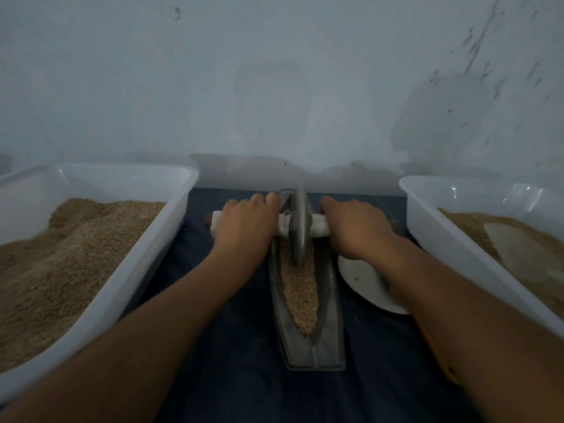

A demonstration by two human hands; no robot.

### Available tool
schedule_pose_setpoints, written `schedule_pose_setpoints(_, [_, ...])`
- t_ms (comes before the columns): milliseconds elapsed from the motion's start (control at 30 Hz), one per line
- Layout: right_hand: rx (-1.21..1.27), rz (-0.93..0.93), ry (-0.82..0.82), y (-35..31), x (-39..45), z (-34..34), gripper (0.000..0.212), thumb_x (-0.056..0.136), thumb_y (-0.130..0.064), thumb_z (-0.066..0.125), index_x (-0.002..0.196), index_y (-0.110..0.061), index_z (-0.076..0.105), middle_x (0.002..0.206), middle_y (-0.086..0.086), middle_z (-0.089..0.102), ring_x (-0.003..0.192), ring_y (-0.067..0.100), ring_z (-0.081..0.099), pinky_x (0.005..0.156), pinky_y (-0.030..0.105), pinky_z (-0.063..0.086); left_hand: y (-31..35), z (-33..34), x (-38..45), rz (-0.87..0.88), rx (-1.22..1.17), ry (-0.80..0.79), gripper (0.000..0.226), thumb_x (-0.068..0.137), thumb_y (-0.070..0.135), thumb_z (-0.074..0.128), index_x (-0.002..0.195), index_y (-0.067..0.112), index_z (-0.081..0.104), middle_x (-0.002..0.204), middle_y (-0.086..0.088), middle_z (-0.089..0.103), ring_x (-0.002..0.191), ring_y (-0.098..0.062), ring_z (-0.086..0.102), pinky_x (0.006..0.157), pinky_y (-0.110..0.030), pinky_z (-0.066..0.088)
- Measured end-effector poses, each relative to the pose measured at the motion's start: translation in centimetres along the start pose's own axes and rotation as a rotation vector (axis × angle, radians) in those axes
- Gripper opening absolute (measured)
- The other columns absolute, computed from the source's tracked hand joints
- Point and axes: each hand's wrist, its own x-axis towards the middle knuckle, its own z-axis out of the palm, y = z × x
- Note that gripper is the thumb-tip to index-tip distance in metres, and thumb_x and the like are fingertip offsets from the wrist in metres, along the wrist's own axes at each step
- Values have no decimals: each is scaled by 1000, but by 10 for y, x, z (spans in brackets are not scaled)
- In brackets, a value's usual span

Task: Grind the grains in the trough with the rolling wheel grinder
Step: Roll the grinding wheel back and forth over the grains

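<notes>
Both forearms fill the near foreground, reaching fwd over a dark blue cloth (232, 377). Left hand (245, 222) curls over the white-wrapped axle handle (218, 222) on the left of the wheel; right hand (355, 227) curls over the handle on the right, fingers wrapped down, both gripping.

Rolling wheel grinder (299, 227) stands upright on edge in the far half of the trough (308, 346), rim down in the grains (300, 294). Grey disc looks like cast metal, so prob heavy & stiff; its weight likely does most of the crushing. Thin rim, so it could tip sideways unless both hands press evenly. Best hold is where the hands are: on the axle, close to the disc each side. Wrap probably helps vs slipping.

Trough is a long narrow boat-shaped metal channel, running away from the camera, between the arms. Grains fill the groove from near tip to the wheel, tan, coarse, loose; they'd spill over the low sides w/ a hard push.

Left white plastic tub (171, 215) sits just beside the cloth, heaped w/ tan granular stuff. Right white tub (427, 215) holds similar stuff, w/ a pale smoother patch; can't tell what that is. White plate (363, 285) lies between trough & right tub, partly under the right wrist, nothing visible on it.
</notes>
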Motion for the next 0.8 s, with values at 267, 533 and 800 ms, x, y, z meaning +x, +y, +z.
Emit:
schedule_pose_setpoints(267, [29, 9, -32, -6, -33, -6, 31, 84, -28, 67, 93, -25, 38, 75, -4, 41, 69, 22, 43, 53, 31, 27, 8, -20, -28, 24, 4, 0, 27, 91, 17, 56, 110, 17, 36, 109, -5, 54, 97, -25, 59, 78, -35, 38])
schedule_pose_setpoints(533, [-129, -131, 133, -21, -87, -18, 17, 92, -22, 55, 105, -18, 45, 97, 0, 61, 82, 21, 60, 62, 32, 30, 11, -49, -74, 49, -38, -44, 44, 85, 22, 66, 107, 22, 27, 110, 0, 46, 100, -20, 53, 84, -33, 38])
schedule_pose_setpoints(800, [-14, -91, 113, -18, -91, -19, 27, 90, -31, 63, 94, -25, 36, 90, -6, 60, 74, 14, 55, 64, 32, 41, 15, -47, -65, 38, -3, -49, 37, 86, 18, 63, 106, 22, 32, 105, 0, 50, 93, -20, 58, 74, -31, 30])
